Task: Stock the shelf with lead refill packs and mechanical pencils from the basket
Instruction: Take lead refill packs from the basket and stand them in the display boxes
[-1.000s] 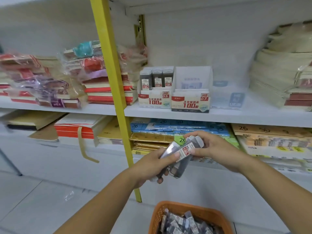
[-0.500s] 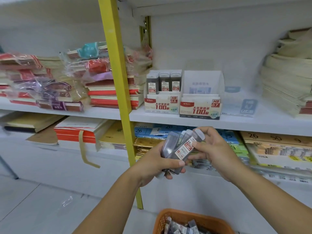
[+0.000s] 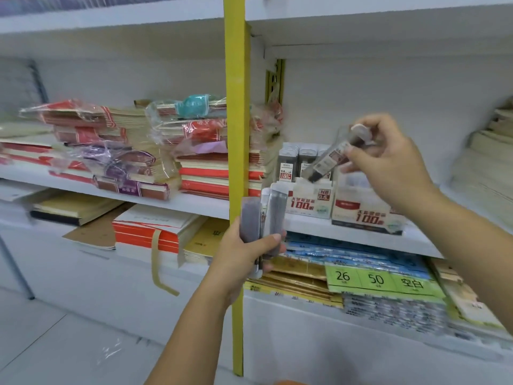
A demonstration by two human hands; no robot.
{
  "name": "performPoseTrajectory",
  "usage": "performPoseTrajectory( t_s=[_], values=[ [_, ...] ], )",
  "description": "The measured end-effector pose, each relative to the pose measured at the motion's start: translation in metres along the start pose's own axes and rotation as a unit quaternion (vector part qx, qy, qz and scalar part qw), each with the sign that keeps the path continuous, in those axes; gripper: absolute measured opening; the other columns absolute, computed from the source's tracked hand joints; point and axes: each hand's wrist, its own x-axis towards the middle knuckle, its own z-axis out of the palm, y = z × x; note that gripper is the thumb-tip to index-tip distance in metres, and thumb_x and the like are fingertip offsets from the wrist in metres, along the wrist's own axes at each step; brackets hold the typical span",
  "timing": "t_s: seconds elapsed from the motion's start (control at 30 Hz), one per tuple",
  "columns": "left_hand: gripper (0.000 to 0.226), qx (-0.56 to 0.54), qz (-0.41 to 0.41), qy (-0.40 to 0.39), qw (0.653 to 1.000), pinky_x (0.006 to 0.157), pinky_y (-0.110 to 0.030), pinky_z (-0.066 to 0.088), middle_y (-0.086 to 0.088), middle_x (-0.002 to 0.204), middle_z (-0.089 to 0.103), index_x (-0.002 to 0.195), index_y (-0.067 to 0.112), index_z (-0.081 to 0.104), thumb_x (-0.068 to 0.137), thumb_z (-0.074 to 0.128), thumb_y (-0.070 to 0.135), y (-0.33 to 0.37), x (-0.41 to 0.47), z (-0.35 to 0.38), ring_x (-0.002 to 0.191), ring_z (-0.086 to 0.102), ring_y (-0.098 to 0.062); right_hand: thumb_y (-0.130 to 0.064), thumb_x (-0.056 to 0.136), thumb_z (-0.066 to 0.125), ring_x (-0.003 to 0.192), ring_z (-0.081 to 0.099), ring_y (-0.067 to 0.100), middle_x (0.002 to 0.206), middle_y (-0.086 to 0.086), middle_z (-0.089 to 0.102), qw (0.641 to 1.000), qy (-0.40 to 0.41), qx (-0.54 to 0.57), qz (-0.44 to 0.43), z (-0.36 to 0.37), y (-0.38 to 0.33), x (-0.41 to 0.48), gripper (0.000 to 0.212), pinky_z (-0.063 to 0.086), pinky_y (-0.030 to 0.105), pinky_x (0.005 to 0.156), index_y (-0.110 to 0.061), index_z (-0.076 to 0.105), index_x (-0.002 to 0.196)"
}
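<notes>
Right hand pinches one tilted pack over the box; it might slip; left hand grips a bunch.

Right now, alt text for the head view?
The right hand holds one lead refill pack tilted over the HB 0.5 display box on the white shelf; the left hand grips several more packs beside a yellow post.

Plastic-wrapped notebook stacks sit beside the yellow post
</notes>
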Motion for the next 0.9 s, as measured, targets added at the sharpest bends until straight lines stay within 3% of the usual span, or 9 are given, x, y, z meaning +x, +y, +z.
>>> performPoseTrajectory(
  t_s=[0.1,0.17,0.23,0.37,0.53,0.63,0.73,0.8,0.9],
  values=[
    [0.043,-0.01,0.022,0.027,0.999,0.056,-0.022,0.056,0.005,0.096,0.077,0.119,0.032,0.055,0.086,0.078,0.015,0.002,0.008,-0.002,0.087,0.077,-0.016,-0.014,0.092,0.061,0.083,0.067,0.017,0.093,-0.005,0.065,0.986,-0.04,-0.158,-0.036,0.008,0.004,0.042,0.021,0.054,0.032,0.066,-0.033,0.052,0.096],
    [0.046,-0.012,0.027,0.04,0.999,0.056,-0.023,0.056,0.001,0.1,0.075,0.119,0.033,0.056,0.084,0.079,0.015,0.002,0.012,-0.001,0.087,0.077,-0.016,-0.02,0.092,0.062,0.082,0.059,0.009,0.095,-0.006,0.063,0.955,-0.1,-0.275,-0.044,0.015,0.012,0.06,0.019,0.046,0.027,0.064,-0.033,0.052,0.101],
    [0.049,-0.007,0.033,0.047,0.998,0.057,-0.023,0.056,0.0,0.107,0.072,0.12,0.036,0.054,0.084,0.08,0.017,0.002,0.017,0.0,0.087,0.076,-0.014,-0.021,0.091,0.063,0.082,0.057,0.007,0.1,-0.004,0.064,0.94,-0.146,-0.305,-0.033,0.023,0.02,0.071,0.022,0.046,0.026,0.065,-0.03,0.051,0.107],
    [0.049,-0.008,0.037,0.051,0.998,0.056,-0.022,0.057,0.0,0.108,0.073,0.12,0.037,0.054,0.083,0.08,0.017,-0.002,0.022,0.001,0.086,0.076,-0.013,-0.019,0.087,0.068,0.091,0.062,0.017,0.102,0.0,0.065,0.938,-0.186,-0.291,0.008,0.033,0.027,0.082,0.031,0.055,0.04,0.077,-0.023,0.044,0.106],
    [0.047,-0.006,0.035,0.049,0.998,0.057,-0.021,0.057,0.004,0.101,0.073,0.112,0.043,0.054,0.082,0.081,0.019,-0.006,0.026,0.001,0.086,0.076,-0.012,-0.03,0.082,0.073,0.093,0.047,0.013,0.095,-0.006,0.058,0.901,-0.172,-0.391,-0.075,0.039,0.035,0.087,0.021,0.041,0.031,0.071,-0.026,0.057,0.095],
    [0.046,-0.016,0.029,0.051,0.998,0.056,-0.022,0.057,0.002,0.102,0.073,0.113,0.04,0.056,0.082,0.081,0.018,-0.005,0.026,0.001,0.087,0.077,-0.014,-0.037,0.086,0.068,0.099,0.037,0.013,0.096,-0.006,0.049,0.885,-0.131,-0.434,-0.105,0.039,0.037,0.087,0.02,0.036,0.033,0.075,-0.028,0.065,0.103],
    [0.046,-0.028,0.024,0.046,0.998,0.057,-0.023,0.057,0.007,0.095,0.076,0.116,0.035,0.057,0.081,0.082,0.018,-0.004,0.026,0.001,0.089,0.077,-0.017,-0.038,0.091,0.061,0.103,0.039,0.017,0.098,-0.005,0.046,0.867,-0.112,-0.47,-0.123,0.037,0.038,0.084,0.027,0.033,0.031,0.076,-0.027,0.068,0.114],
    [0.047,-0.029,0.023,0.042,0.998,0.058,-0.023,0.057,0.01,0.095,0.076,0.116,0.034,0.056,0.081,0.082,0.018,-0.002,0.025,0.003,0.09,0.077,-0.018,-0.035,0.094,0.057,0.1,0.041,0.014,0.096,-0.008,0.048,0.881,-0.087,-0.442,-0.142,0.036,0.034,0.075,0.025,0.032,0.029,0.076,-0.025,0.068,0.115],
    [0.049,-0.03,0.025,0.031,0.999,0.058,-0.023,0.057,0.008,0.099,0.077,0.118,0.033,0.056,0.08,0.083,0.021,0.002,0.023,0.006,0.091,0.077,-0.019,-0.033,0.091,0.058,0.082,0.054,0.002,0.088,-0.019,0.062,0.948,-0.093,-0.277,-0.128,0.036,0.02,0.05,0.018,0.039,0.012,0.069,-0.031,0.07,0.104]
  ],
)
